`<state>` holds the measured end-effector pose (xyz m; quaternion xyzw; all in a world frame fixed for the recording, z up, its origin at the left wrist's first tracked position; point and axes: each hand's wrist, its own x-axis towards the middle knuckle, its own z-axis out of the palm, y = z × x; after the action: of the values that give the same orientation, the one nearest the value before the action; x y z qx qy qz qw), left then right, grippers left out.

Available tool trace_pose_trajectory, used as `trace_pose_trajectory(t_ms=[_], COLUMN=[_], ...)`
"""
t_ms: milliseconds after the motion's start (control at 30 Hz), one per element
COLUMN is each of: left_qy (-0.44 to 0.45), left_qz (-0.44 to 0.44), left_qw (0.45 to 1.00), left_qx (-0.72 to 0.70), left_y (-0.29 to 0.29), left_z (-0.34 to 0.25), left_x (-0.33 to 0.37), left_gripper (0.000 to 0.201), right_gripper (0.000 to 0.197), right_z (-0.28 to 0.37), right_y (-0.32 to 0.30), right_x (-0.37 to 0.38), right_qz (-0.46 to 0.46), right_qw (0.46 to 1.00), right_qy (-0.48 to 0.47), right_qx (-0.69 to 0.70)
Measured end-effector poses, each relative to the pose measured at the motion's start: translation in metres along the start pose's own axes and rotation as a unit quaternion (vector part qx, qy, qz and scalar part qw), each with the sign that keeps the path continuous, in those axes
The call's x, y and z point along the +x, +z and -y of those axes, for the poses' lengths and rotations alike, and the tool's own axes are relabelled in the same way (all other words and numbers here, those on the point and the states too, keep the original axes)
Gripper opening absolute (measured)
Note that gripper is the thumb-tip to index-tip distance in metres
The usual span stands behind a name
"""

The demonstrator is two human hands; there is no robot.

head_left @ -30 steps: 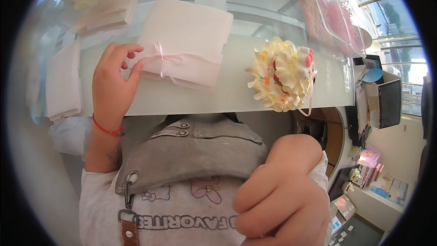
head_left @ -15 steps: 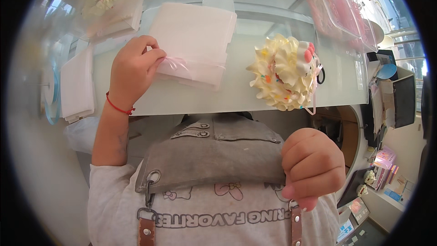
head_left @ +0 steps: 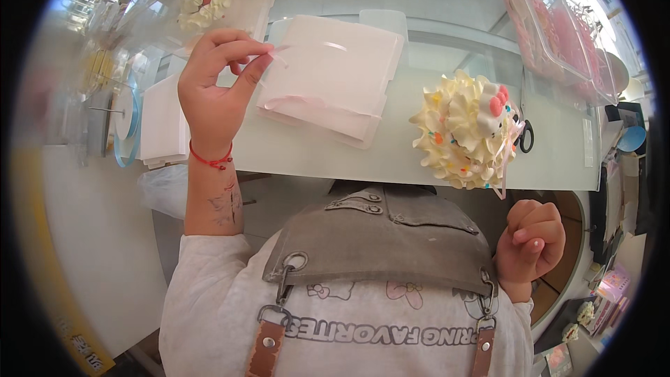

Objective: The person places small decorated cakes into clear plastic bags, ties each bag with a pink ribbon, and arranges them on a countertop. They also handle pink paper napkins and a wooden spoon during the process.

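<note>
The left hand (head_left: 218, 94) has moved up the left edge of the pale pink folded package (head_left: 335, 73), its grip pinching a thin pink ribbon (head_left: 280, 57); the bow tied there a second ago has come undone. The package lies on the worktop (head_left: 307, 160), left of the cream-swirled ornament (head_left: 460, 132). The right hand (head_left: 534, 237), loosely clenched, has shifted outward beside the apron (head_left: 384, 248).

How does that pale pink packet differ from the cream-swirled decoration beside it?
The pink packet is flat and straight-edged, while the cream-swirled decoration is bulky, roundish and ruffled. The pink packet's face is largely plain; the cream-swirled decoration carries colourful specks and a small white figure with a pink bow. Both rest on the pale tabletop.
</note>
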<state>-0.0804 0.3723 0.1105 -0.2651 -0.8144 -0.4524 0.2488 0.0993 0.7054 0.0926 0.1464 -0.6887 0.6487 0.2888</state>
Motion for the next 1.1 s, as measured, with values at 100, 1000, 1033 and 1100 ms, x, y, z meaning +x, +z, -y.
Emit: trace_pose_trajectory(t_ms=[100,1000,1033,1100], left_qy=[0.035,-0.406,-0.421,-0.432], left_qz=[0.032,0.342,0.355,0.37], left_qw=[0.998,0.764,0.743,0.717], left_qx=[-0.031,-0.366,-0.38,-0.402], left_y=[0.013,0.051,0.053,0.054], left_z=[-0.028,-0.076,-0.074,-0.07], left_x=[0.008,0.012,0.011,0.009], left_gripper=[0.017,0.01,0.013,0.018], right_gripper=[0.031,0.022,0.022,0.022], right_z=[-0.003,-0.022,-0.022,-0.022], right_y=[-0.009,-0.036,-0.036,-0.035], right_x=[-0.005,-0.013,-0.013,-0.014], right_qz=[-0.024,-0.018,-0.019,-0.021], right_qw=[1.0,0.999,0.999,0.998], right_qy=[0.016,0.018,0.014,0.017], right_qx=[-0.012,-0.044,-0.049,-0.053])
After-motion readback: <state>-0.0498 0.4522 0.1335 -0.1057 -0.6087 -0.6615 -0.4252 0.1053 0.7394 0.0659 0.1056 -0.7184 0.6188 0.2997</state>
